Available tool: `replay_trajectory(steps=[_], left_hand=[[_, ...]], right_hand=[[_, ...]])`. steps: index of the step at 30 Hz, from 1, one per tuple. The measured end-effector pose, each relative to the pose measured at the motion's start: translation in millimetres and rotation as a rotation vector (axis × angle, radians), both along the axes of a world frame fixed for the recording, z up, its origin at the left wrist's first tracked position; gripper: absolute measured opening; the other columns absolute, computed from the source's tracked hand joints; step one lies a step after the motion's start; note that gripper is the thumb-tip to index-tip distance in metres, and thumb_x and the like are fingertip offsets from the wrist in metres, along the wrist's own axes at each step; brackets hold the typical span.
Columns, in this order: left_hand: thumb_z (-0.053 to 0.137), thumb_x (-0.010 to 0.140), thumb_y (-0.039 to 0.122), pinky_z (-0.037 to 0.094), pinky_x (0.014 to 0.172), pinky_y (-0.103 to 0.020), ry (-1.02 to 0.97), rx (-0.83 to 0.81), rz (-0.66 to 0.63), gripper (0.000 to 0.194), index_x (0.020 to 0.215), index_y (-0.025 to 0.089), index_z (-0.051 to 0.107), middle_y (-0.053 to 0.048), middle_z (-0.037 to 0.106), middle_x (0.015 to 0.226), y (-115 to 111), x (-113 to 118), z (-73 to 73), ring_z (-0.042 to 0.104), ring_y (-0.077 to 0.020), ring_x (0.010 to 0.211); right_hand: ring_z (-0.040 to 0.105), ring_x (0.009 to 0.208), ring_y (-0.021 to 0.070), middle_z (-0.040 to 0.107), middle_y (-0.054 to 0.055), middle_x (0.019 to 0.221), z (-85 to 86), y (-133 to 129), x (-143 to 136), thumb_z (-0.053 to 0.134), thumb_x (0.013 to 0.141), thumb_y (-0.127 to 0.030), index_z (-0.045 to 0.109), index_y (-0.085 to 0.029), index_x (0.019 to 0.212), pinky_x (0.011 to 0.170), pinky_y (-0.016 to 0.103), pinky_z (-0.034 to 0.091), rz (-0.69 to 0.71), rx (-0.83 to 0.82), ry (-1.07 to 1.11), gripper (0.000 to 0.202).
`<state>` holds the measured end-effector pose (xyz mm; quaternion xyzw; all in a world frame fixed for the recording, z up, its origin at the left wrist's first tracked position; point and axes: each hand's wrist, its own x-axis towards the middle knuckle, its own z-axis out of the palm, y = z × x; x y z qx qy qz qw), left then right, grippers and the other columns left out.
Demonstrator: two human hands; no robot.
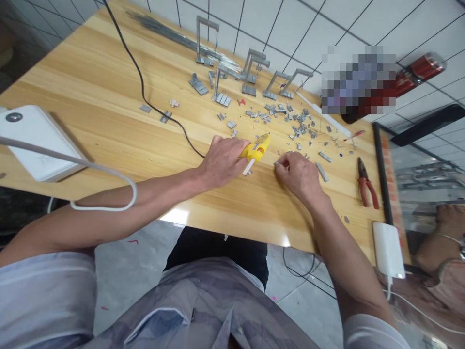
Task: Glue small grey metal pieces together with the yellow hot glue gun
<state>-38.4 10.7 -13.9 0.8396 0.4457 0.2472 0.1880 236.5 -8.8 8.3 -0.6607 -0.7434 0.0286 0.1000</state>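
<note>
My left hand (pixel 225 160) is wrapped round a yellow hot glue gun (pixel 257 149), its nozzle pointing up and right and a white glue stick poking out of its back end. To the right, my right hand (pixel 296 172) rests low over the wooden table (pixel 232 208) with its fingers pinched on a small grey piece (pixel 276 164), mostly hidden by the fingertips. Beyond both hands lie many small grey pieces (pixel 303 123), scattered. Several grey frame-shaped models on slatted bases, such as one frame (pixel 221 97), stand farther back.
Red-handled pliers (pixel 368 190) lie at the right, near a white power bank (pixel 388 249). Another white box (pixel 41 143) with a cable sits at the left. A black cord (pixel 141 80) crosses the table. Thin metal rods (pixel 170 34) lie along the tiled wall. Another person's arm (pixel 441 235) shows at right.
</note>
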Motion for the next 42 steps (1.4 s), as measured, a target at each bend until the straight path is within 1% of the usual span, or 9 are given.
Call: replay_trajectory(steps=[6, 15, 18, 22, 25, 31, 35, 39, 42], left_hand=[[0.042, 0.118, 0.038, 0.042, 0.107, -0.052, 0.043, 0.013, -0.035, 0.034, 0.138, 0.021, 0.064, -0.010, 0.080, 0.130, 0, 1, 0.9, 0.072, -0.0314, 0.123], [0.045, 0.117, 0.036, 0.043, 0.105, -0.052, 0.073, 0.055, -0.048, 0.034, 0.138, 0.019, 0.065, -0.012, 0.080, 0.128, 2, 3, -3.8, 0.072, -0.0320, 0.117], [0.045, 0.116, 0.034, 0.042, 0.104, -0.052, 0.061, 0.074, -0.043, 0.033, 0.136, 0.018, 0.066, -0.013, 0.080, 0.126, 3, 3, -6.2, 0.073, -0.0325, 0.116], [0.043, 0.115, 0.034, 0.042, 0.102, -0.051, 0.053, 0.079, -0.046, 0.035, 0.135, 0.019, 0.066, -0.013, 0.080, 0.124, 4, 3, -8.5, 0.073, -0.0317, 0.112], [0.044, 0.114, 0.034, 0.043, 0.102, -0.052, 0.023, 0.086, -0.042, 0.034, 0.136, 0.020, 0.066, -0.011, 0.081, 0.123, 4, 3, -9.4, 0.072, -0.0315, 0.112], [0.047, 0.115, 0.032, 0.042, 0.106, -0.050, 0.020, 0.065, -0.049, 0.030, 0.136, 0.019, 0.065, -0.010, 0.081, 0.127, 2, 4, -6.3, 0.071, -0.0288, 0.113], [0.045, 0.119, 0.034, 0.041, 0.109, -0.048, 0.008, 0.064, -0.023, 0.028, 0.134, 0.020, 0.064, -0.008, 0.080, 0.125, -1, 5, -4.8, 0.070, -0.0280, 0.115], [0.047, 0.118, 0.035, 0.042, 0.106, -0.051, 0.040, 0.073, -0.043, 0.029, 0.134, 0.019, 0.066, -0.011, 0.080, 0.126, 1, 5, -5.8, 0.071, -0.0307, 0.115], [0.048, 0.117, 0.035, 0.043, 0.105, -0.052, 0.058, 0.069, -0.034, 0.030, 0.133, 0.019, 0.067, -0.011, 0.080, 0.125, 2, 5, -6.0, 0.072, -0.0307, 0.115]], right_hand=[[0.066, 0.078, 0.0249, 0.076, 0.008, 0.089, 18.1, -10, 2, 0.068, 0.089, -0.027, 0.072, -0.024, 0.088, 0.076, 0.038, 0.047, -0.016, -0.051, 0.073, 0.005], [0.064, 0.079, 0.0229, 0.075, 0.007, 0.089, 5.4, -26, -7, 0.069, 0.086, -0.030, 0.076, -0.023, 0.089, 0.081, 0.040, 0.049, 0.048, -0.061, 0.217, 0.011], [0.060, 0.074, 0.0203, 0.072, 0.004, 0.083, 10.5, -28, -3, 0.075, 0.084, -0.043, 0.076, -0.024, 0.087, 0.076, 0.038, 0.048, -0.048, -0.133, 0.530, 0.019], [0.053, 0.067, 0.0158, 0.065, -0.001, 0.076, 23.1, -33, -4, 0.088, 0.075, -0.052, 0.071, -0.025, 0.084, 0.068, 0.033, 0.044, -0.144, -0.337, 1.031, 0.034], [0.051, 0.066, 0.0155, 0.063, 0.000, 0.079, 28.0, -38, -10, 0.093, 0.069, -0.057, 0.066, -0.026, 0.082, 0.063, 0.032, 0.042, -0.153, -0.441, 1.206, 0.043], [0.046, 0.065, 0.0174, 0.055, -0.002, 0.078, 25.3, -48, -16, 0.081, 0.077, -0.063, 0.057, -0.029, 0.087, 0.061, 0.035, 0.041, -0.127, -0.501, 1.245, 0.043], [0.049, 0.064, 0.0160, 0.061, -0.001, 0.079, 19.2, -51, -18, 0.088, 0.074, -0.058, 0.063, -0.027, 0.085, 0.060, 0.033, 0.042, -0.166, -0.471, 1.285, 0.041], [0.051, 0.064, 0.0140, 0.063, -0.001, 0.073, 13.5, -47, -24, 0.097, 0.069, -0.050, 0.073, -0.025, 0.082, 0.060, 0.030, 0.039, -0.202, -0.341, 1.171, 0.037], [0.052, 0.064, 0.0138, 0.066, -0.001, 0.075, 11.9, -41, -29, 0.096, 0.069, -0.050, 0.075, -0.025, 0.083, 0.060, 0.029, 0.038, -0.201, -0.346, 1.161, 0.035]])
